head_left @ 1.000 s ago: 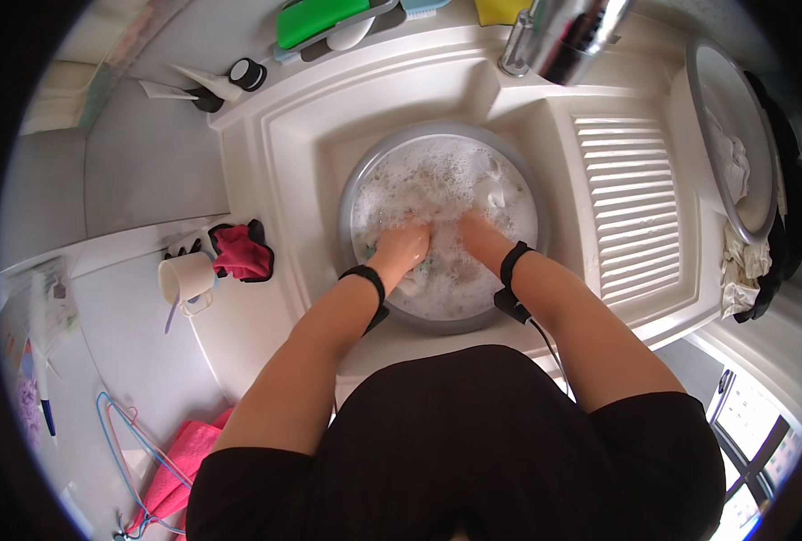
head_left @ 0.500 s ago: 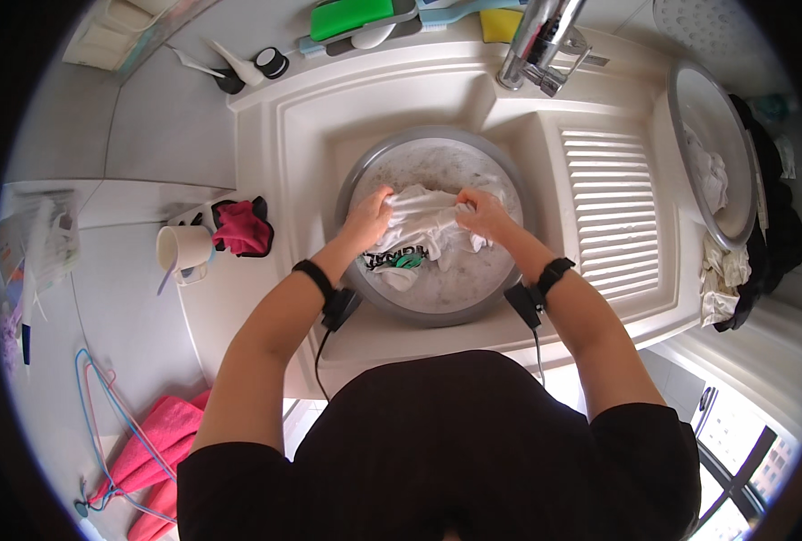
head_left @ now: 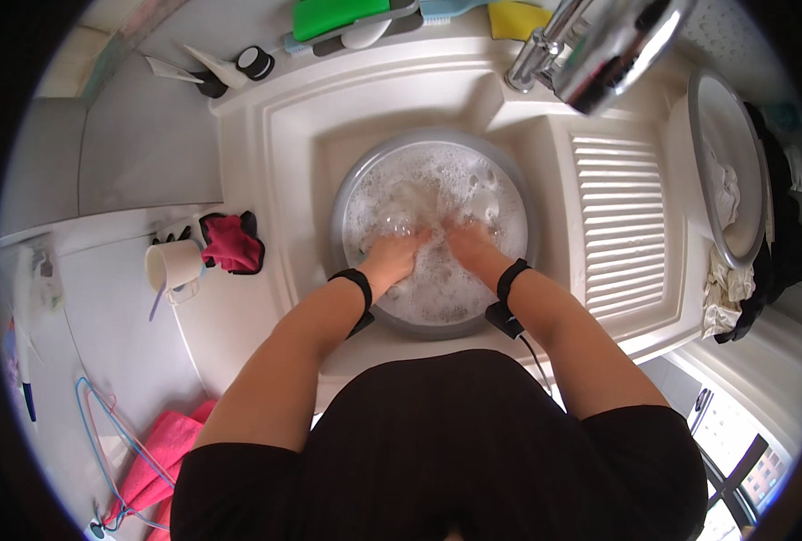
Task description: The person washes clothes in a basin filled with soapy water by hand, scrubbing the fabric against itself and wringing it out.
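Inside the grey-rimmed washbasin (head_left: 432, 134), waterlogged pale cloth (head_left: 416, 197) should feel soft, heavy, slippery; bunch thick folds. Left hand (head_left: 392, 259) and right hand (head_left: 473, 245) sit apart there (foam (head_left: 455, 298) hides fingertips; grip, I cannot tell).

From the foamy basin (head_left: 437, 330), my right hand (head_left: 475, 247) has room over the ribbed washboard (head_left: 619, 230); a tilted basin (head_left: 727, 126) blocks farther right, the chrome faucet (head_left: 613, 59) ahead-right.

In my view, cream mug (head_left: 172, 266), left of frame, crimson cloth (head_left: 232, 242) beside it, pink towel (head_left: 159, 448), lower left, green block (head_left: 339, 16), top.
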The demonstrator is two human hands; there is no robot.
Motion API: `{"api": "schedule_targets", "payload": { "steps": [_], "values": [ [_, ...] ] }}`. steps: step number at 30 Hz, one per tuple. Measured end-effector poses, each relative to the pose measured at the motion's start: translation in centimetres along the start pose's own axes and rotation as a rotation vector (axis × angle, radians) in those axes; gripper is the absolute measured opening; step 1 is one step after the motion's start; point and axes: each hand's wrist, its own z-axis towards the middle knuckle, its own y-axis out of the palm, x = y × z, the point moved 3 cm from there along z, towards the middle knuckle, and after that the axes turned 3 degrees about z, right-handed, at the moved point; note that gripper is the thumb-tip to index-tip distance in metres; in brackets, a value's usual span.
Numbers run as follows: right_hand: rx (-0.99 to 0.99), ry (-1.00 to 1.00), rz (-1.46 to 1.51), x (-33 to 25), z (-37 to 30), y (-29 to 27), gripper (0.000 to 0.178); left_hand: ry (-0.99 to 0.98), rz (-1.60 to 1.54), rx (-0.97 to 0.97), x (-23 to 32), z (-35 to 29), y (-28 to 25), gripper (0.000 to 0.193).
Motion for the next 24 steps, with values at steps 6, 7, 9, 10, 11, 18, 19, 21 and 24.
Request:
{"api": "schedule_targets", "payload": {
  "steps": [6,7,9,10,11,18,19,21,24],
  "values": [
    [0.077,-0.026,-0.088,2.4,3.4,0.3,0.032,-0.119,-0.087,-0.295,-1.7,3.6,1.9,0.031],
    [0.066,-0.036,-0.089,1.8,2.9,-0.6,0.032,-0.171,-0.183,-0.519,-2.2,4.1,1.3,0.030],
    [-0.155,0.040,0.058,-0.1,1.6,-6.4,0.034,-0.239,-0.286,-0.350,-4.7,4.1,0.8,0.029],
    [0.104,0.038,0.520,2.0,1.3,-5.5,0.033,-0.311,-0.437,-0.390,-4.3,5.2,-1.2,0.032],
    [0.371,0.034,0.979,4.4,0.3,-3.6,0.032,-0.389,-0.589,-0.439,-3.7,5.3,-2.9,0.035],
    [0.661,0.044,0.757,1.3,-5.5,-1.6,0.048,-0.135,-0.466,0.206,-0.2,-3.2,-4.2,0.040],
    [0.796,-0.080,0.529,0.5,-6.2,-1.6,0.054,-0.069,-0.261,0.206,0.7,-3.8,-4.4,0.042],
    [0.633,-0.120,0.349,-0.9,-6.9,-1.6,0.065,-0.002,-0.120,0.144,1.8,-4.1,-4.6,0.044],
    [0.375,-0.054,0.177,-1.8,-6.7,-2.4,0.056,0.061,0.044,-0.050,3.6,-2.9,-5.5,0.049]
  ]
}}
